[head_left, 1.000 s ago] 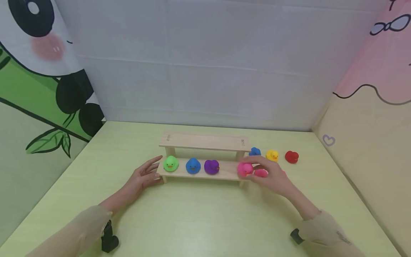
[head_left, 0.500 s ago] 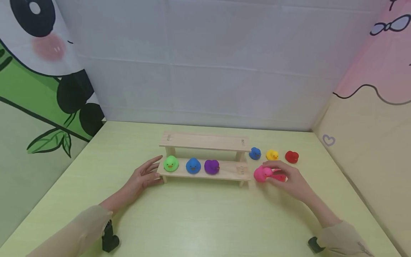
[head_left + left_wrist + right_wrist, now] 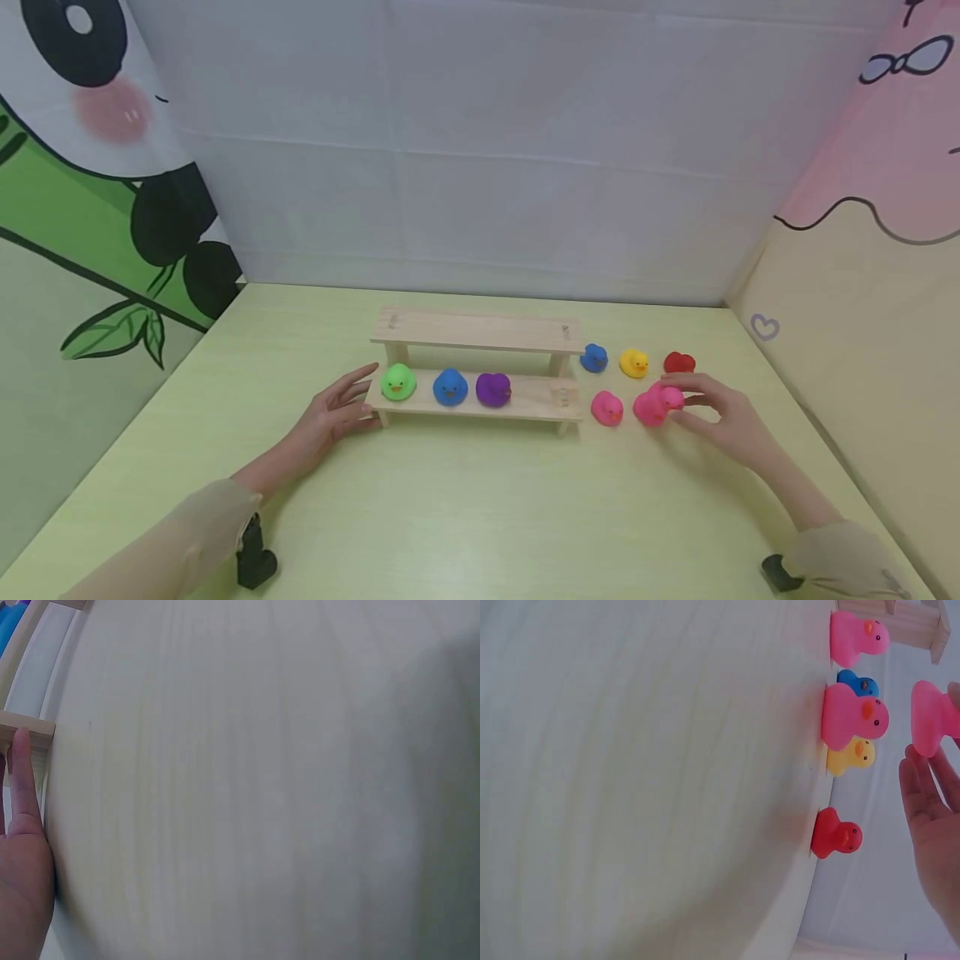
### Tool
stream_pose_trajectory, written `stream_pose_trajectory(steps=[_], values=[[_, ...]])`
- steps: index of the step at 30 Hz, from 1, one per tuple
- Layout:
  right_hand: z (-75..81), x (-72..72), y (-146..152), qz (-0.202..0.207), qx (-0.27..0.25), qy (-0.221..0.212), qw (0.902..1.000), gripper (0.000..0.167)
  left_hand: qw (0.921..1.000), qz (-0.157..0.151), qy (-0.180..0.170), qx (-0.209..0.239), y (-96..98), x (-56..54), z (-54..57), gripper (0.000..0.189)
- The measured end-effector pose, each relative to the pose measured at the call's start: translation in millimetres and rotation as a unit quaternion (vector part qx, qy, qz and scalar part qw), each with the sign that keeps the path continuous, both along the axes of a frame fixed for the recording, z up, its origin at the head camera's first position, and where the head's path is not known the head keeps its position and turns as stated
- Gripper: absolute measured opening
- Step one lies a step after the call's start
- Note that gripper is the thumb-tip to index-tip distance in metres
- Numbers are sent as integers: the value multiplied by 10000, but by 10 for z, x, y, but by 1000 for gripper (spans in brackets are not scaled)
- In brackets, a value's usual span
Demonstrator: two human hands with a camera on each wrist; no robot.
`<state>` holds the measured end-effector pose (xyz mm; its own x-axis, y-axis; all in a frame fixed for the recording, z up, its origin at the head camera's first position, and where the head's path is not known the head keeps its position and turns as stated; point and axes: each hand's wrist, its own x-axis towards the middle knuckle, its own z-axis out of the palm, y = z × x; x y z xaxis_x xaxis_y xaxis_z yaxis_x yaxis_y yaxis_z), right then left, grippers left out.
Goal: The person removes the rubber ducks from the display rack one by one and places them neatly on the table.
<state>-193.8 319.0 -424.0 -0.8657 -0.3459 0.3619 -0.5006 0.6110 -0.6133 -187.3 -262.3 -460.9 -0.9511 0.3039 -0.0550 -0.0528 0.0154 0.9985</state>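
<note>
My right hand (image 3: 723, 417) pinches a pink rubber duck (image 3: 934, 720) between thumb and fingers. In the right wrist view this duck hangs above the table, apart from the ones standing there. One pink duck (image 3: 855, 716) stands just below it, partly overlapped by it in the head view; another pink duck (image 3: 607, 409) stands to the left. With straight fingers, my left hand (image 3: 330, 421) rests at the left end of a two-step wooden shelf (image 3: 540, 398). On the lower step sit a green duck (image 3: 398, 382), a blue duck (image 3: 450, 387) and a purple duck (image 3: 493, 389).
Right of the shelf, a smaller blue duck (image 3: 594, 358), a yellow duck (image 3: 634, 363) and a red duck (image 3: 678, 362) stand in a back row. Behind the table (image 3: 450, 517) rises a pale cloth wall (image 3: 487, 208); printed panels flank both sides.
My right hand has carried the pink duck rightward, from over the shelf's right end to above the ducks on the table. My left hand has stayed put.
</note>
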Motion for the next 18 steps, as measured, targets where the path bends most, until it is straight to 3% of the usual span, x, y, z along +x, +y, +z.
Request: stream_pose_trajectory(steps=[10,18], values=[[-60,-41,260,-631,267,-201,9974,48,10000,2,65,44,-1,22,2,69],[-123,-80,397,-797,272,-474,9953,47,9999,-14,51,99,23,25,24,68]])
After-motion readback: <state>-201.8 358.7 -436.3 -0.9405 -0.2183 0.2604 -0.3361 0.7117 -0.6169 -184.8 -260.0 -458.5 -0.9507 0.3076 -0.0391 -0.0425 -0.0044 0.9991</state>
